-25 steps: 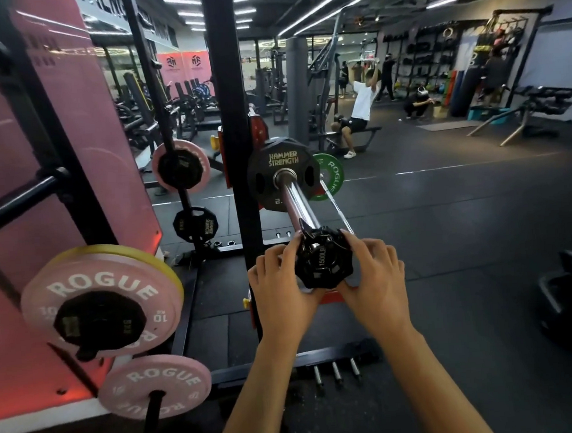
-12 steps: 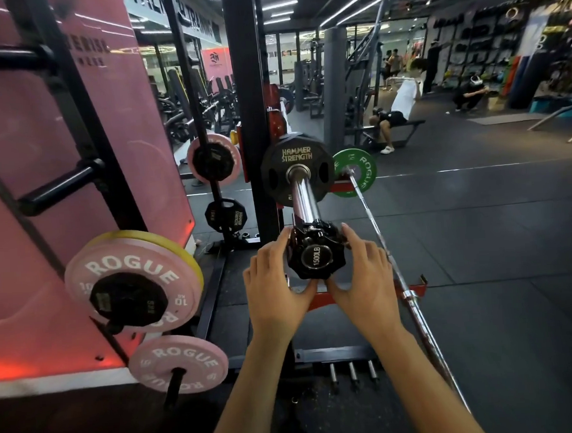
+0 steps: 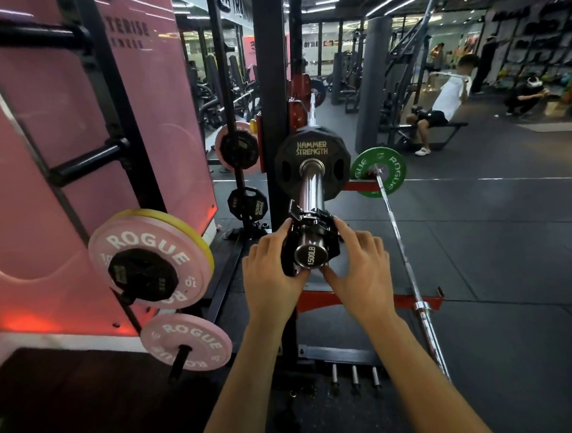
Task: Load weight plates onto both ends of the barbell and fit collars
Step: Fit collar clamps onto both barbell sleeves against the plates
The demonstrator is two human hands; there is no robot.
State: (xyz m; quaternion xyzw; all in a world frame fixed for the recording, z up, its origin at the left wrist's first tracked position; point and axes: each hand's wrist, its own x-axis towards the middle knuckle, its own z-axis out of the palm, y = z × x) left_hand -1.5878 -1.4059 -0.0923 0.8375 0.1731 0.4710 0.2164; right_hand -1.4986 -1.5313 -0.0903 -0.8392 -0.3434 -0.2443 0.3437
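**Collar now on the bar's end**

Head view: Your left hand (image 3: 274, 274) and right hand (image 3: 358, 268) both grip the black collar (image 3: 312, 228), one on each side. A second ago the collar hid the tip of the bar; now the shiny end cap shows, so the collar has slid onto the barbell sleeve (image 3: 311, 191). The black plate (image 3: 312, 168) sits at 12 o'clock from the collar, well apart from it.

The collar (image 3: 312, 238) sits around the near end of the barbell sleeve (image 3: 311, 194), with the left hand (image 3: 271, 277) on its left and the right hand (image 3: 361, 268) on its right. Farther along the sleeve hangs the Hammer Strength plate (image 3: 310, 151). Left stands the plate rack (image 3: 123, 159); right, a second barbell (image 3: 404, 259) lies on the floor.
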